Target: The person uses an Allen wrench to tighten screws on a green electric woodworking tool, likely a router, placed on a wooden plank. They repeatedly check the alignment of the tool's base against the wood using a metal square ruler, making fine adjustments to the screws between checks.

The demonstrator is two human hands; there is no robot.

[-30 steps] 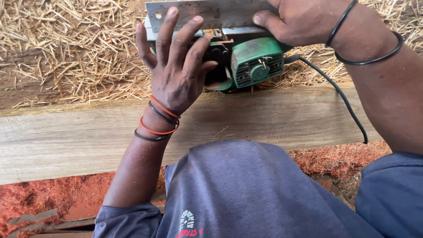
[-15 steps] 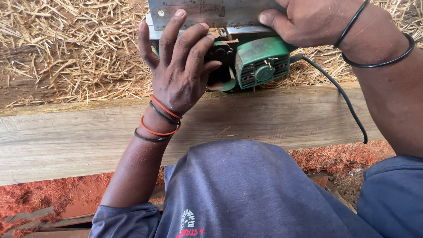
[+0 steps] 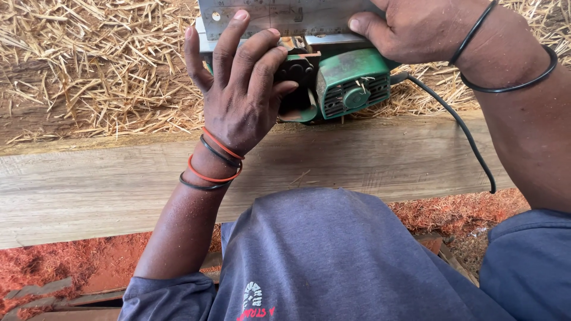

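Since the earlier frames the metal ruler (image 3: 285,15) has slid a little lower and leftward across the top of the green power planer (image 3: 348,83), and the left hand (image 3: 241,95) has crept up so its forefinger now reaches the ruler's lower edge; the right hand (image 3: 416,30) has hardly shifted.

Head view: the planer lies tipped over at the far edge of a broad wooden plank (image 3: 119,184), its flat sole up against the ruler. Beyond the plank lies a thick bed of pale wood shavings (image 3: 89,65). A black power cord (image 3: 464,131) trails from the planer's right side across the plank and over its near edge. Reddish sawdust (image 3: 59,261) covers the ground below, and the person's grey-blue shirt (image 3: 333,261) fills the lower middle, hiding the near ground.

The left hand is spread, fingers draped over the planer's dark handle part, pressing rather than clenching (orange and black bands circle the wrist). The right hand pinches the ruler against the planer, thumb below, fingers out of sight above.

The plank's near half is bare on both sides of the left forearm; the top picture edge cuts off ruler and right hand.
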